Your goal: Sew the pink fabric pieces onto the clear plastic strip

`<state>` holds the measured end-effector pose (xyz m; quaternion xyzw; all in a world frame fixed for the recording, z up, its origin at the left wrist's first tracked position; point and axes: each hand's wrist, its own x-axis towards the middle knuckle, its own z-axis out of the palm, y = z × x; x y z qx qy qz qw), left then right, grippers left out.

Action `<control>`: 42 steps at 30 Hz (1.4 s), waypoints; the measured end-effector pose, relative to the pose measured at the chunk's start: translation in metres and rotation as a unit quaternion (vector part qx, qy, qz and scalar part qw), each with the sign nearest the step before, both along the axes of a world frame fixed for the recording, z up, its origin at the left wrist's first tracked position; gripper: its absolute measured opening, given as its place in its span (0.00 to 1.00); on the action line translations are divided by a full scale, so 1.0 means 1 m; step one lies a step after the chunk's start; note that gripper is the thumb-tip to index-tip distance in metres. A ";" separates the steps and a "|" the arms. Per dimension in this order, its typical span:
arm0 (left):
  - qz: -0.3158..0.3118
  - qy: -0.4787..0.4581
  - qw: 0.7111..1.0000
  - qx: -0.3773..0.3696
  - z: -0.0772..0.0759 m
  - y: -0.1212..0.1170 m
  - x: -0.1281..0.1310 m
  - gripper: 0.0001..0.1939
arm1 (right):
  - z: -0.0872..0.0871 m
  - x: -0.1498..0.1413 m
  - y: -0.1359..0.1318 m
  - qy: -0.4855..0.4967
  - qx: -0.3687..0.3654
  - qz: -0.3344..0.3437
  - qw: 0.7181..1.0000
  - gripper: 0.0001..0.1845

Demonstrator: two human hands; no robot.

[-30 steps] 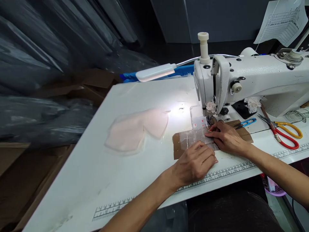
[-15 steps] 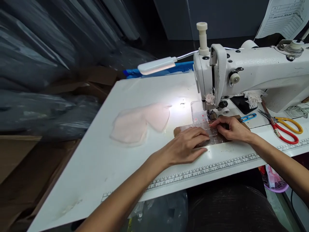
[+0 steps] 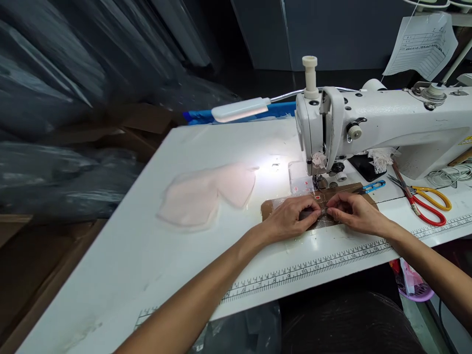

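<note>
My left hand and my right hand meet fingertip to fingertip over a brown card covered by a clear plastic sheet. Both pinch at something small and dark between them that I cannot make out. The card lies on the white table just in front of the needle of a white sewing machine. A small clear piece with red marks sits under the presser foot.
A pile of pale pink fabric pieces lies to the left. Blue thread snips and red-and-yellow scissors lie on the right. A lamp lights the needle area. A ruler strip runs along the table's front edge.
My left hand went from lying flat on the card to a pinch. My right hand drew back from the needle to meet it. The view shifted slightly.
</note>
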<state>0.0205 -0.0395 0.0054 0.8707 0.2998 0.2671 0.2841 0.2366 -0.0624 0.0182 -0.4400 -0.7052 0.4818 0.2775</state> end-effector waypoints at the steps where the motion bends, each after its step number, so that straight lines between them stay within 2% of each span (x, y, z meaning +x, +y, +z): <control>1: 0.000 -0.002 1.000 -0.003 0.000 0.000 0.000 0.08 | -0.002 -0.001 0.001 0.010 -0.001 -0.006 1.000 0.14; 7: -0.004 -0.007 1.000 0.017 -0.002 0.000 0.000 0.07 | -0.007 -0.009 0.002 0.009 0.027 -0.027 0.999 0.11; 11: 0.004 -0.021 0.999 0.028 -0.006 0.001 0.000 0.11 | -0.008 -0.026 -0.002 0.003 0.173 -0.041 0.984 0.06; 13: 0.013 -0.028 0.999 0.023 -0.007 0.001 -0.001 0.12 | -0.006 -0.033 -0.005 -0.007 0.207 -0.038 0.978 0.05; 14: 0.015 -0.034 0.999 0.022 -0.008 0.001 -0.002 0.12 | -0.003 -0.035 -0.007 -0.016 0.200 -0.045 0.979 0.05; 16: 0.022 -0.054 0.998 0.023 -0.008 0.001 -0.004 0.11 | 0.007 -0.031 -0.016 -0.019 0.142 -0.065 0.988 0.06; 17: 0.026 -0.066 0.997 0.022 -0.008 0.002 -0.005 0.11 | 0.015 -0.025 -0.021 -0.015 0.089 -0.058 0.994 0.08; 18: 0.030 -0.079 0.996 0.019 -0.008 0.003 -0.006 0.10 | 0.024 -0.018 -0.028 0.008 0.014 -0.019 1.000 0.11; 19: 0.034 -0.088 0.995 0.015 -0.008 0.005 -0.007 0.09 | 0.033 -0.010 -0.034 0.026 -0.094 0.078 0.992 0.15; 20: 0.037 -0.096 0.995 0.011 -0.008 0.006 -0.007 0.09 | 0.042 -0.002 -0.038 0.003 -0.204 0.194 0.959 0.19; 21: 0.035 -0.098 0.994 0.009 -0.008 0.006 -0.007 0.08 | 0.048 0.005 -0.041 -0.022 -0.279 0.285 0.917 0.24; 22: 0.030 -0.097 0.995 0.012 -0.007 0.006 -0.007 0.08 | 0.052 0.010 -0.040 -0.055 -0.291 0.301 0.906 0.27; 23: 0.020 -0.092 0.995 0.019 -0.005 0.004 -0.006 0.07 | 0.052 0.014 -0.036 -0.087 -0.247 0.260 0.929 0.27; 24: 0.003 -0.081 0.996 0.029 -0.003 0.001 -0.005 0.07 | 0.050 0.017 -0.029 -0.122 -0.160 0.194 0.960 0.26; 25: -0.019 -0.066 0.997 0.042 0.000 -0.004 -0.005 0.07 | 0.044 0.018 -0.020 -0.162 -0.050 0.126 0.978 0.24; 27: -0.071 -0.028 0.995 0.070 0.009 -0.015 -0.005 0.09 | 0.030 0.016 0.001 -0.227 0.106 0.058 0.966 0.16; 29: -0.103 0.002 0.991 0.088 0.019 -0.026 -0.007 0.12 | 0.016 0.011 0.020 -0.235 0.191 0.050 0.952 0.12; 32: -0.086 0.015 0.991 0.106 0.032 -0.031 -0.017 0.09 | 0.004 0.001 0.034 -0.221 0.241 0.080 0.942 0.14; 35: 0.001 0.050 0.985 0.164 0.033 -0.018 -0.031 0.09 | 0.000 -0.006 0.038 -0.246 0.262 0.109 0.927 0.18; 38: 0.085 0.105 0.965 0.223 0.022 0.003 -0.038 0.12 | -0.003 -0.007 0.040 -0.281 0.290 0.106 0.909 0.19; 40: 0.078 0.133 0.958 0.243 0.011 0.017 -0.038 0.13 | -0.001 -0.003 0.036 -0.280 0.295 0.094 0.909 0.17; 42: 0.045 0.149 0.953 0.261 0.003 0.029 -0.036 0.14 | 0.007 0.006 0.024 -0.257 0.260 0.095 0.926 0.15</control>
